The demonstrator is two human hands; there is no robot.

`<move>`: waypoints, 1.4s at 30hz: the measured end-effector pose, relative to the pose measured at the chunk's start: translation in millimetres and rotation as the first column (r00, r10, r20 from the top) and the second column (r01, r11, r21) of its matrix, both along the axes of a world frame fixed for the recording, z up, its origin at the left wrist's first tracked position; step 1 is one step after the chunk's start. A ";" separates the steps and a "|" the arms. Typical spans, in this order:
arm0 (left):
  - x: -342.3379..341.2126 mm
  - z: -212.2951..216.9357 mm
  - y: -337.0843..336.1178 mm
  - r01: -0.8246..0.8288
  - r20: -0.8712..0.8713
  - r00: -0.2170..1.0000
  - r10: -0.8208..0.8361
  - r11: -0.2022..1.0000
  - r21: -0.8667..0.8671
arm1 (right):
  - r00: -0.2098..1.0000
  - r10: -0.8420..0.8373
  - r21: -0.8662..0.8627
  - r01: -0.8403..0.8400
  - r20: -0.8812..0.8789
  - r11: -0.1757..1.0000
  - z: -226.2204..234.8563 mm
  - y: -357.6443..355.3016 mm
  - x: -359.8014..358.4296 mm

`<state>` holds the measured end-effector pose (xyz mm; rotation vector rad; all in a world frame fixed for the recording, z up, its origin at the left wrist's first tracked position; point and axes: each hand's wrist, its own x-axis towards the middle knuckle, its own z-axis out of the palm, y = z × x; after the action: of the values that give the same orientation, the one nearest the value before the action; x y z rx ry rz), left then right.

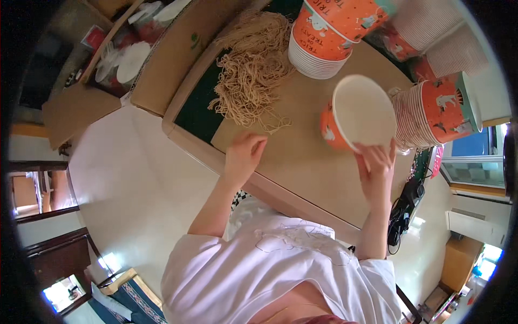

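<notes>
My right hand (374, 168) grips the near rim of an orange printed paper bucket (330, 129), whose mouth is tilted toward me and shows a plain cream inside. Over the table's front edge, my left hand (244, 156) is closed with its fingertips pressed together; whatever they may pinch is too small to make out. Just beyond it lies a tangled heap of beige cord (251, 81), a few loose ends trailing toward that hand. To the right of the held bucket, a nested stack of similar buckets (440, 110) lies on its side, with strands of cord along the rims.
Another nested stack of orange buckets (324, 43) stands at the far side of the cardboard-covered table (302, 156). More wrapped stacks (431, 32) are at the far right. An open cardboard box (167, 59) flanks the table's left. Black cables and adapters (404, 210) hang at the right edge.
</notes>
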<state>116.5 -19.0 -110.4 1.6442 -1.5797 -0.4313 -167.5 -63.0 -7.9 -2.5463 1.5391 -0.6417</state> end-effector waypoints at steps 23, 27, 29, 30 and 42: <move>-6.3 14.9 -52.2 0.116 0.202 0.962 -0.183 0.946 0.303 | 0.703 0.138 -0.039 -0.156 0.698 0.987 2.9 78.2 4.3; -3.5 58.8 -58.0 0.083 -0.061 0.994 -0.086 0.995 -0.058 | 0.736 0.103 -0.023 -0.118 0.669 0.993 1.2 86.2 -4.7; 2.7 99.7 -63.9 0.027 -0.132 0.988 -0.074 0.943 -0.332 | 0.730 0.083 -0.015 -0.099 0.678 0.995 -1.1 86.5 -7.7; -2.1 125.3 -64.2 -0.020 -0.331 0.937 -0.110 0.930 -0.366 | 0.736 0.067 -0.013 -0.079 0.674 0.997 -3.2 86.8 -8.6; -37.2 136.6 -46.6 0.274 0.013 0.961 -0.276 0.957 0.100 | 0.628 0.180 -0.119 -0.139 0.757 0.983 -0.9 73.9 22.5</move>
<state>79.3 -65.7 26.2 1.5094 -1.8420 -0.6426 -144.9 10.9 -8.8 -1.9291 0.9654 -1.4948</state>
